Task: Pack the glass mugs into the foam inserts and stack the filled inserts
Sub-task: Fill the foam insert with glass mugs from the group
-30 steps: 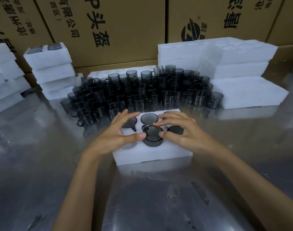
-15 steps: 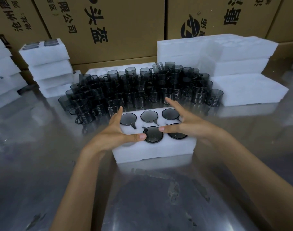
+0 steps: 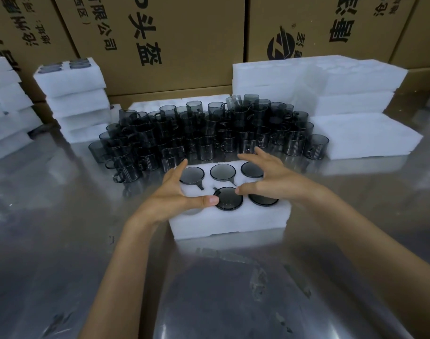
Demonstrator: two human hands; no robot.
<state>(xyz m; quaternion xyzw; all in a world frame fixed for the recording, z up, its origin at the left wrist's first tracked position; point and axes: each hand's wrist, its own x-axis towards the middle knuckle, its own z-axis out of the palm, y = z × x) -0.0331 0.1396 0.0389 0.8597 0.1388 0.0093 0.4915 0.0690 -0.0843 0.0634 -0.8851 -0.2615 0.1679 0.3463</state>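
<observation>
A white foam insert [image 3: 229, 222] lies on the steel table in front of me, with several dark glass mugs sunk in its holes. The front middle mug [image 3: 228, 198] sits flush between my thumbs. My left hand [image 3: 174, 196] rests over the insert's left side, fingers spread, thumb tip touching that mug's rim. My right hand [image 3: 270, 178] hovers over the right side, fingers spread, partly hiding two mugs. Neither hand grips anything. A crowd of loose smoky glass mugs [image 3: 209, 133] stands just behind the insert.
Filled foam inserts are stacked at the back left [image 3: 74, 94] and far left [image 3: 5, 106]. Flat foam sheets [image 3: 331, 79] are piled at the back right, one slab [image 3: 363, 135] lower. Cardboard boxes [image 3: 174, 40] wall the rear. The steel table [image 3: 209, 289] stretches toward me.
Both hands pressed the front middle mug down into its hole, then let go and spread their fingers apart; the right hand has lifted slightly.
</observation>
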